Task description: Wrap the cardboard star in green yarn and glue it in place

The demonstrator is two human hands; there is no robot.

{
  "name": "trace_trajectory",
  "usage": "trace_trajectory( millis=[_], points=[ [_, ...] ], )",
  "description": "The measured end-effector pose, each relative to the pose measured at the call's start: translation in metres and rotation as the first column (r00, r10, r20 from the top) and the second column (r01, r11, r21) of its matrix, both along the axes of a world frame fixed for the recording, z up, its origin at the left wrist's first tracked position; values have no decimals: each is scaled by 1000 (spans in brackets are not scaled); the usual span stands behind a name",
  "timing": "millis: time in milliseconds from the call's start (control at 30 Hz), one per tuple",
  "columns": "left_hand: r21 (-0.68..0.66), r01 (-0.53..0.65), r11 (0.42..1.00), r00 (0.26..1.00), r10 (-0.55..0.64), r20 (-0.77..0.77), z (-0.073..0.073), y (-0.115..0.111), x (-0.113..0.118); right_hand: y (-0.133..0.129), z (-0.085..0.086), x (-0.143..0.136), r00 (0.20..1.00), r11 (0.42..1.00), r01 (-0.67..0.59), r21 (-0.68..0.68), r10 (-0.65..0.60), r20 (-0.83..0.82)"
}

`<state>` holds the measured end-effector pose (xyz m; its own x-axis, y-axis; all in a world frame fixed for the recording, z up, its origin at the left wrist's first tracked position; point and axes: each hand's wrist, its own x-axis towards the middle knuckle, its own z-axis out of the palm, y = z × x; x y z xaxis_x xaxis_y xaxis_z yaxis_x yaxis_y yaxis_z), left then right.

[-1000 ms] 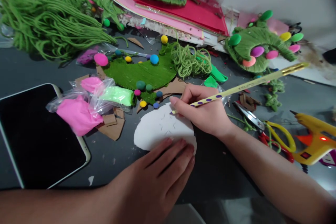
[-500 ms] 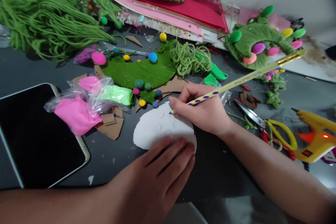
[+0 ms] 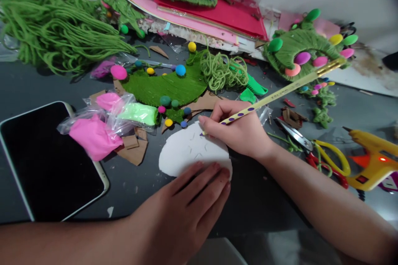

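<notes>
A white rounded piece (image 3: 178, 153) with short, thin marks on it lies on the dark table in front of me. My left hand (image 3: 199, 205) rests flat on its lower right part, fingers stretched out and holding nothing. Pinched in my right hand (image 3: 241, 130) is a yellow pencil (image 3: 280, 93) with purple dots, slanting up to the right; its tip is at the upper right part of the white piece. Just behind the piece sit a small green star (image 3: 174, 114) and a green yarn-covered crescent (image 3: 168, 87) with coloured balls around them.
On the left are a tablet (image 3: 52, 161), bagged pink clay (image 3: 93, 138) and green yarn (image 3: 62, 25). Scissors (image 3: 298, 134) and a yellow glue gun (image 3: 370, 153) with a lit red light lie at right. A decorated green crescent (image 3: 286, 49) stands behind them.
The view has shifted slightly, so the table items appear a little displaced. Both hands keep nearly the same pose, and the pencil's upper end has moved slightly left in the picture.
</notes>
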<state>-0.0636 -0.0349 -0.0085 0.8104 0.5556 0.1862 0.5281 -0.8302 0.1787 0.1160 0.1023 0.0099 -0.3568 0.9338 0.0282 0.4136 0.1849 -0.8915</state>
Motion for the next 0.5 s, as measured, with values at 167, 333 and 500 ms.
trace_trajectory(
  millis=[167, 333, 500],
  points=[
    [5, 17, 1000, 1000, -17, -12, 0, 0, 0, 1, 0, 0, 1000, 1000, -12, 9, 12, -13],
    [29, 21, 999, 1000, -20, -19, 1, 2, -1, 0, 0, 0, 1000, 999, 24, -22, -25, -14],
    [22, 12, 1000, 1000, -11, -24, 2, 1, 0, 0, 1, 0, 1000, 1000, -30, 10, 30, -1]
  ],
)
